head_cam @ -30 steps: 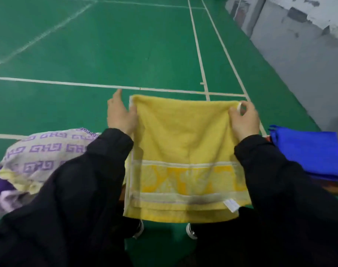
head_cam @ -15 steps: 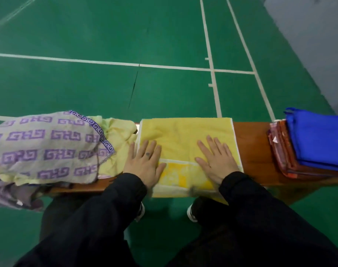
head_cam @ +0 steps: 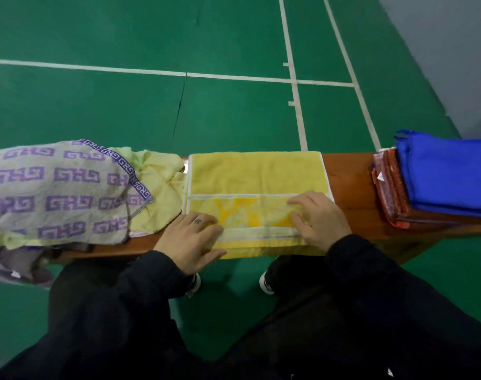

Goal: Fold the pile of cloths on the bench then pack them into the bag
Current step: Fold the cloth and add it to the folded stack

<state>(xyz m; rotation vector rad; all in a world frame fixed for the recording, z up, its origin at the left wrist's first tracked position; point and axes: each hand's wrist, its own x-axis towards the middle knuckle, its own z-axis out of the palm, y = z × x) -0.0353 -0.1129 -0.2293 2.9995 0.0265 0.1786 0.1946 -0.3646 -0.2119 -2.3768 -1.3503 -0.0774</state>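
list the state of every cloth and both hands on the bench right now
yellow towel: folded, flat on the bench, near edge overhanging
left hand: fingers straight, resting on the towel's near left corner
right hand: fingers loosely bent, pressing the towel's near right part
purple-patterned cloth: unfolded, heaped on the pile
pale yellow cloth: crumpled, unfolded
blue cloth: folded, on top of the stack
red cloths: folded, stacked beneath
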